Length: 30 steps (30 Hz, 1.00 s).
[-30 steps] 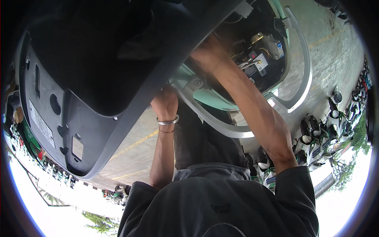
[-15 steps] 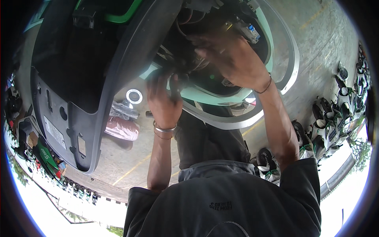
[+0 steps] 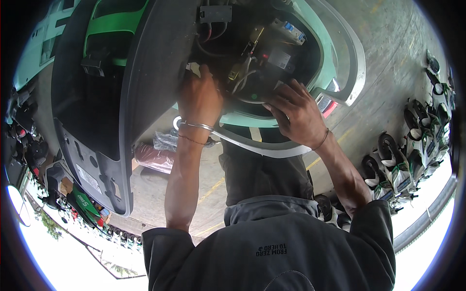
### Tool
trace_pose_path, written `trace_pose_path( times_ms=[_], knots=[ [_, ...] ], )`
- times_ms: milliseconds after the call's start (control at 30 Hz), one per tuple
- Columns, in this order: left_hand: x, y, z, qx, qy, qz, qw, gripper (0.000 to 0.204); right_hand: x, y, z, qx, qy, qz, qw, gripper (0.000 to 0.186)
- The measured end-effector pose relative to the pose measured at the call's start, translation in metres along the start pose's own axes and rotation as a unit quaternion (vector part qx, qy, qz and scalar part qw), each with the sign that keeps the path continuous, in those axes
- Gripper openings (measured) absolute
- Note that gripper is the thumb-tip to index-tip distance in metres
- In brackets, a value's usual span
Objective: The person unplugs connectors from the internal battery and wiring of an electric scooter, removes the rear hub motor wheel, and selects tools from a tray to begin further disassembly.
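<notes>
Raised black scooter seat [image 3: 97,97] standing open over the under-seat compartment [image 3: 262,53], pale green body rim [image 3: 340,43] curving round it. Left hand [image 3: 200,97] at the compartment's left edge, fingers curled in, perhaps pinching a wire [image 3: 238,80], grip hidden. Right hand [image 3: 297,114] spread wide on the near rim, holding nothing.

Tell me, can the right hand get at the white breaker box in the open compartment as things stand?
Probably yes. The right hand rests at the compartment's rim, the seat is raised, and the breaker box lies uncovered just beyond the fingers, with only loose wires nearby.
</notes>
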State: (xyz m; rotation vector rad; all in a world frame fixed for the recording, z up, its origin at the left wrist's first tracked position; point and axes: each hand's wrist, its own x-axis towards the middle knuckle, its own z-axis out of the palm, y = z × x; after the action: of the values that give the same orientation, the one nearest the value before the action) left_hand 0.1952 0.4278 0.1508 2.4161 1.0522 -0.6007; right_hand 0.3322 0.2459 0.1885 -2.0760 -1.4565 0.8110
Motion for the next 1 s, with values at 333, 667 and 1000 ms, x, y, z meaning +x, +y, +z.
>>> trace_pose_path(
  times_ms=[333, 667, 1000],
  knots=[
    [0.039, 0.012, -0.003, 0.063, -0.223, -0.079, 0.969, 0.042, -0.044, -0.040, 0.034, -0.079, 0.029, 0.161, 0.983, 0.041],
    [0.022, 0.006, 0.017, -0.165, 0.070, -0.068, 0.981, 0.041, -0.043, -0.039, 0.044, -0.017, -0.027, 0.195, 0.980, 0.041],
    [0.034, -0.001, 0.014, -0.182, -0.053, -0.106, 0.976, 0.059, -0.011, -0.040, 0.031, -0.033, -0.096, 0.182, 0.978, 0.030]
  ],
)
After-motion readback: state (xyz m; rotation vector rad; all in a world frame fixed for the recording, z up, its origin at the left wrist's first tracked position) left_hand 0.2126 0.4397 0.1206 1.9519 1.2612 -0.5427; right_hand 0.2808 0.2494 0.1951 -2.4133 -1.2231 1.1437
